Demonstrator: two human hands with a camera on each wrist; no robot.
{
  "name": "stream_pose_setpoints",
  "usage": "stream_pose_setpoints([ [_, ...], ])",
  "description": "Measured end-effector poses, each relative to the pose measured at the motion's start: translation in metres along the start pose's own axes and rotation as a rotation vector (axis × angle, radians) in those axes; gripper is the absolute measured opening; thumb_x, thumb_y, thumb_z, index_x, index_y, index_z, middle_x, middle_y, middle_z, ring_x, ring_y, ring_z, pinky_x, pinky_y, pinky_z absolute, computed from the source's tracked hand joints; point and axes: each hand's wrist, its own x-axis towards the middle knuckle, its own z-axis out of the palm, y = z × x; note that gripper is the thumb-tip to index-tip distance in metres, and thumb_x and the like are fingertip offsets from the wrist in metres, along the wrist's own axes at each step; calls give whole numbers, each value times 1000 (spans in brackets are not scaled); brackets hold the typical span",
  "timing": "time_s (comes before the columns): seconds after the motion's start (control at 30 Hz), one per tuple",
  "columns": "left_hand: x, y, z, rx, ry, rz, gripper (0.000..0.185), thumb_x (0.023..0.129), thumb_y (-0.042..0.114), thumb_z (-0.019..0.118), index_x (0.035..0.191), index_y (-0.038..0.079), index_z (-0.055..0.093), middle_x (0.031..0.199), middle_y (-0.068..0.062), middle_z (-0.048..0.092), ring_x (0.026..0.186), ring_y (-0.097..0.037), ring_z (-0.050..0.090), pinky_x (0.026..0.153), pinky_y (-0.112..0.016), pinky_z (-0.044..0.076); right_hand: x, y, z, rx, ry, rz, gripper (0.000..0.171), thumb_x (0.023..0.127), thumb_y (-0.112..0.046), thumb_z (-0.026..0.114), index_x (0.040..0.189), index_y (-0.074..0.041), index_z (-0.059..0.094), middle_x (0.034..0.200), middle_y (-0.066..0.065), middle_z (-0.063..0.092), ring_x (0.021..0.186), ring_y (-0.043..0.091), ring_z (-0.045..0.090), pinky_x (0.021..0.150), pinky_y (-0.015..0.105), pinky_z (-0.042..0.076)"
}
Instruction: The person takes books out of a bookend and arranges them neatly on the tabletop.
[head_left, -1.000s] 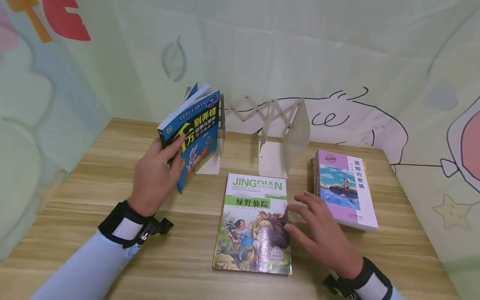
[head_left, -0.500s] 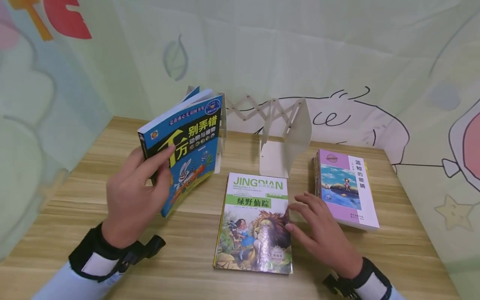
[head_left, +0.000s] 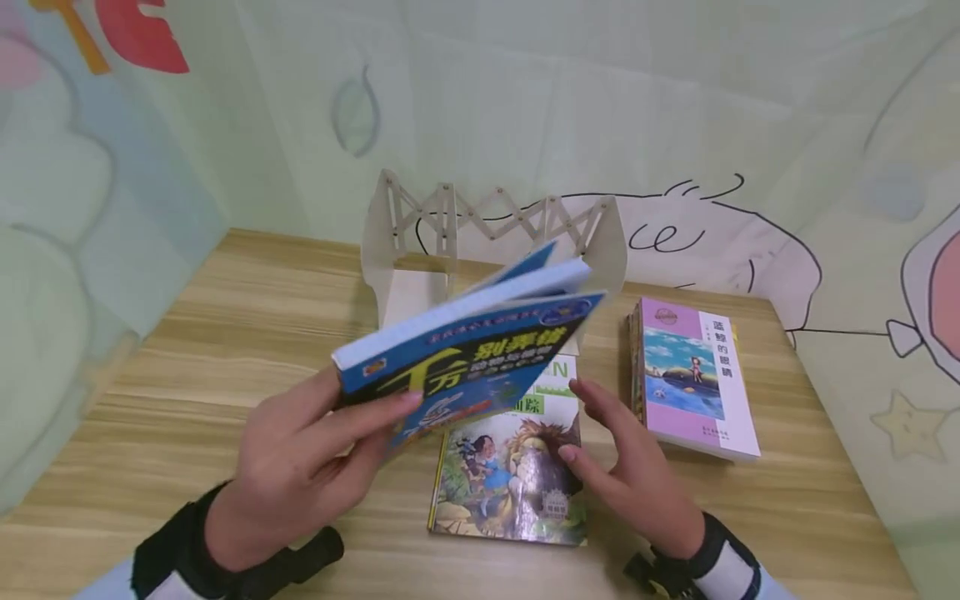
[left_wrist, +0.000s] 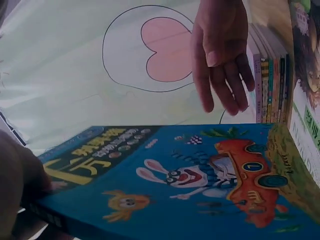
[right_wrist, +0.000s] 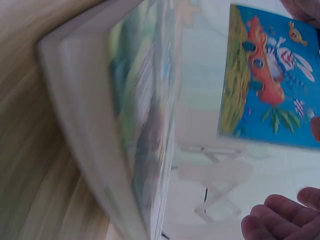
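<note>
My left hand (head_left: 352,429) grips a blue book with a cartoon rabbit (head_left: 468,358) by its spine corner. It holds the book tilted in the air over the top of the lion-cover book (head_left: 513,479), which lies flat on the table. The blue book's cover (left_wrist: 190,185) fills the left wrist view. My right hand (head_left: 596,433) is open with straight fingers at the lion book's right edge; contact is unclear. The right wrist view shows the lion book (right_wrist: 130,125) blurred, the blue book (right_wrist: 270,80) above it, and my fingertips (right_wrist: 280,220).
A white expandable book stand (head_left: 390,242) stands at the back of the wooden table (head_left: 225,350) against the cartoon wall cloth. A stack of books with a purple whale cover (head_left: 690,375) lies to the right; their spines (left_wrist: 270,85) show in the left wrist view.
My left hand has swung the blue book from the stand's left end rightward and flatter, over the lion book. My right hand has lifted slightly and turned toward the blue book.
</note>
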Motion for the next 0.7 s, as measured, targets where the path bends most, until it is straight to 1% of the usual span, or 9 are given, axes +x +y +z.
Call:
stream_pose_setpoints([
  [0.07,-1,1,4,-32,-19,67,21,98,16,63,98,3,79,100,-22,71,82,-23,72,55,-23,54,4,-3,3,67,-27,-11,77,93,-12,71,157,-25,29,154,1,45,138,21,47,111,36,43],
  [0.17,-3,5,8,-114,-30,114,18,98,13,65,98,2,78,100,-23,70,77,-20,69,54,-20,50,8,-5,4,123,-29,-43,71,93,-8,70,153,-25,35,148,-1,49,135,19,49,112,35,42],
  [0.23,-5,7,10,-171,-34,121,16,97,12,65,99,2,77,102,-24,70,75,-18,67,54,-18,47,8,-6,4,142,-26,-53,62,94,-6,68,147,-24,41,141,-3,53,132,16,51,111,30,41],
  [0.33,-6,10,12,-239,-43,129,14,96,9,66,101,2,77,106,-24,70,80,-18,70,59,-19,53,5,-5,2,181,-23,-79,53,95,-1,64,142,-20,48,135,-2,59,128,12,54,109,23,41],
  [0.43,-7,10,14,-262,-56,131,15,96,8,64,104,2,76,110,-23,70,80,-17,69,59,-17,52,3,-3,2,230,7,-139,49,92,7,64,136,-11,53,128,4,65,120,11,61,103,24,48],
  [0.53,-7,9,16,-313,-92,53,20,98,7,61,113,1,73,116,-24,68,88,-19,70,65,-16,55,0,-1,1,262,38,-170,44,89,11,65,129,-7,59,120,6,69,108,10,67,91,28,56],
  [0.6,-6,9,16,-328,-129,-42,24,100,9,59,120,0,70,118,-24,67,91,-20,70,68,-17,57,-2,-2,0,276,40,-158,40,89,12,65,124,-6,61,116,6,71,101,11,70,84,30,59],
  [0.67,-6,9,17,-337,-178,-141,29,102,13,57,127,1,66,120,-22,65,98,-23,71,72,-23,60,-3,-2,0,287,33,-129,36,90,11,64,121,-8,63,114,5,72,98,10,70,82,31,60],
  [0.7,-5,9,17,-328,-200,-178,31,102,15,57,128,1,64,119,-21,65,96,-23,71,72,-23,60,-4,-1,0,295,39,-126,35,90,11,63,120,-7,64,113,6,72,95,11,70,80,32,60],
])
